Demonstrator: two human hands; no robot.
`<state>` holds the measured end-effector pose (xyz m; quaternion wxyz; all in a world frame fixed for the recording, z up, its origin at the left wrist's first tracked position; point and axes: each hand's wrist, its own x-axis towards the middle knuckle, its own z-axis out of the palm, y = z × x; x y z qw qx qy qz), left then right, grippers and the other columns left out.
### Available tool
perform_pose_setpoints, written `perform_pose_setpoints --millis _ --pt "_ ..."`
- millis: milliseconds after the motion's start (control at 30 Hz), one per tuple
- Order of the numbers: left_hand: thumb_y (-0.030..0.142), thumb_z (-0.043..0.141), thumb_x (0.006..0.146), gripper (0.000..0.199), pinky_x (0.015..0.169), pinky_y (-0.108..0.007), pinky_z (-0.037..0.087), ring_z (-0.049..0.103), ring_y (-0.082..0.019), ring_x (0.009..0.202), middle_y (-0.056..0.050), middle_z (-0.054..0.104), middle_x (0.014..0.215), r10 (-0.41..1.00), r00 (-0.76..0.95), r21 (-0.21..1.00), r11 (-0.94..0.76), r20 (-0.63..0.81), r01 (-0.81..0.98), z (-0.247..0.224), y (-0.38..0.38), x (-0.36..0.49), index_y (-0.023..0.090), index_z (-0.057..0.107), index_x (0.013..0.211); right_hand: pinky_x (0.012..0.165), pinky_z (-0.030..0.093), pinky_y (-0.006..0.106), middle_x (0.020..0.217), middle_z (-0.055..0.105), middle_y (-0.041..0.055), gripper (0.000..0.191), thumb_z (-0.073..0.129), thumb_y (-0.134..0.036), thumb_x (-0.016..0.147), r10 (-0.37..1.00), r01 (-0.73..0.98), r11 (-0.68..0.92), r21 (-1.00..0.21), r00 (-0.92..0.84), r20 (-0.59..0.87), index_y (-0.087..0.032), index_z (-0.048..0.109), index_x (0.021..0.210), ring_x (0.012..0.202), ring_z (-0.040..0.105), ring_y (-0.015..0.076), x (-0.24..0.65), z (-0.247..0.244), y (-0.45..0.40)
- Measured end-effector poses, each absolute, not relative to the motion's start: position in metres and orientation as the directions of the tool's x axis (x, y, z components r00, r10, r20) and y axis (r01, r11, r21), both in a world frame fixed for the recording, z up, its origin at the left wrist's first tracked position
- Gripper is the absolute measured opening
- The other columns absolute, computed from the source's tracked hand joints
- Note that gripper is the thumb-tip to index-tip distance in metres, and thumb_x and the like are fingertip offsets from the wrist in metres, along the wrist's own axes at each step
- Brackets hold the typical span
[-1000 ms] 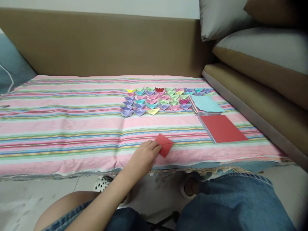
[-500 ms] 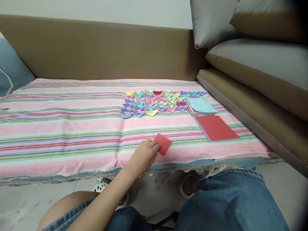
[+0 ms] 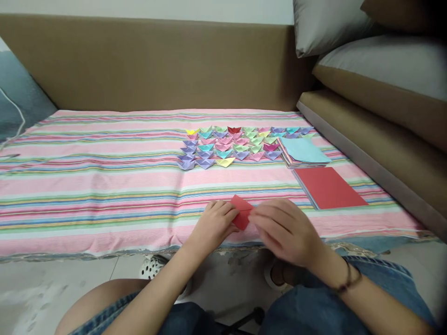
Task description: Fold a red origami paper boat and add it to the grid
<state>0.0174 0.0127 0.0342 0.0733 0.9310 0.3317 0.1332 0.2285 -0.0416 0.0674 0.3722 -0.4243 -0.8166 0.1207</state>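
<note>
A small folded square of red paper [image 3: 243, 215] is held with its corners pointing up, down and sideways, just above the striped cloth near its front edge. My left hand [image 3: 217, 222] pinches its left corner between thumb and fingers. At its right corner is my right hand [image 3: 284, 229], slightly blurred, its fingers close together and the fingertips against the paper's edge; whether they grip it I cannot tell. Behind the hands, several folded paper boats [image 3: 225, 153] in many colours stand in rows on the cloth.
Right of the boats lies a stack of paper sheets [image 3: 305, 150], light blue on top. A red-topped stack of paper [image 3: 331, 187] lies nearer. Grey and brown cushions [image 3: 380, 70] rise along the right side. The striped cloth [image 3: 87, 186] covers the seat up to a brown backrest [image 3: 157, 65].
My right hand has come in from the right and reached the red paper's right corner. My left hand keeps its pinch. The camera view has shifted slightly.
</note>
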Motion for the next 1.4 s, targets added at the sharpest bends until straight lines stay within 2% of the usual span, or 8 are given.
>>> perform_pose_setpoints --millis 167,300,500,667,833,1000,1167,1400 --pt "0.028 0.048 0.089 0.019 0.083 -0.037 0.038 0.051 -0.022 0.094 -0.006 0.061 0.098 0.568 0.799 0.081 -0.822 0.198 0.564 0.034 0.013 0.017 0.018 0.057 0.102 0.079 0.049 0.043 0.097 0.066 0.0079 0.024 0.045 -0.014 0.089 0.696 0.598 0.717 -0.357 -0.588 0.413 -0.022 0.065 0.099 0.092 0.058 0.0229 0.232 0.035 0.005" --pt "0.016 0.042 0.092 0.017 0.084 -0.037 0.038 0.052 -0.021 0.093 -0.007 0.062 0.096 0.501 0.844 -0.015 -0.859 0.192 0.513 0.033 0.013 0.016 0.015 0.056 0.100 0.077 0.050 0.038 0.098 0.065 0.0079 0.019 0.049 -0.013 0.087 0.719 0.554 0.690 -0.465 -0.600 0.351 -0.020 0.065 0.092 0.091 0.058 0.0208 0.231 0.025 0.009" --pt "0.018 0.040 0.093 0.018 0.082 -0.035 0.039 0.053 -0.020 0.089 -0.006 0.064 0.088 0.531 0.805 0.084 -0.844 0.264 0.530 0.033 0.017 0.018 0.015 0.057 0.093 0.078 0.048 0.036 0.097 0.064 0.0066 0.011 0.059 -0.016 0.083 0.783 0.520 0.605 -0.603 -0.527 0.331 -0.020 0.066 0.090 0.090 0.057 0.0199 0.229 0.023 0.008" --pt "0.020 0.040 0.092 0.021 0.069 -0.033 0.041 0.053 -0.019 0.077 -0.006 0.064 0.079 0.650 0.678 0.230 -0.758 0.342 0.611 0.029 0.018 0.025 0.016 0.058 0.084 0.077 0.046 0.035 0.093 0.064 0.0071 0.015 0.066 -0.023 0.080 0.804 0.521 0.582 -0.625 -0.483 0.346 -0.019 0.066 0.094 0.087 0.058 0.0204 0.226 0.020 0.012" --pt "0.025 0.044 0.090 0.016 0.073 -0.034 0.040 0.054 -0.019 0.081 -0.005 0.064 0.084 0.667 0.687 0.318 -0.743 0.288 0.589 0.033 0.022 0.019 0.017 0.058 0.088 0.077 0.044 0.036 0.092 0.064 0.0054 0.020 0.073 -0.032 0.073 0.792 0.528 0.596 -0.604 -0.510 0.336 -0.020 0.067 0.088 0.086 0.057 0.0205 0.222 0.022 0.014" --pt "0.036 0.052 0.087 0.022 0.083 -0.036 0.038 0.054 -0.021 0.094 -0.005 0.065 0.097 0.592 0.761 0.278 -0.803 0.264 0.528 0.033 0.023 0.012 0.018 0.056 0.100 0.077 0.045 0.035 0.093 0.063 0.0053 0.022 0.078 -0.029 0.067 0.792 0.518 0.581 -0.627 -0.537 0.291 -0.019 0.066 0.083 0.087 0.058 0.0210 0.225 0.024 0.015" --pt "0.021 0.042 0.092 0.017 0.083 -0.035 0.038 0.055 -0.019 0.092 -0.005 0.066 0.092 0.533 0.785 0.164 -0.845 0.314 0.508 0.030 0.021 0.015 0.016 0.058 0.096 0.078 0.045 0.034 0.094 0.062 0.0058 0.021 0.078 -0.027 0.067 0.785 0.459 0.567 -0.684 -0.553 0.279 -0.019 0.068 0.084 0.088 0.058 0.0204 0.230 0.022 0.016" --pt "0.019 0.042 0.091 0.017 0.070 -0.032 0.040 0.054 -0.018 0.077 -0.005 0.065 0.080 0.644 0.655 0.267 -0.763 0.396 0.589 0.025 0.021 0.023 0.015 0.058 0.086 0.064 0.044 0.026 0.085 0.061 0.0021 0.019 0.072 -0.023 0.074 0.878 0.524 0.427 -0.737 -0.434 0.200 -0.018 0.065 0.091 0.073 0.056 0.0144 0.219 0.028 0.012"
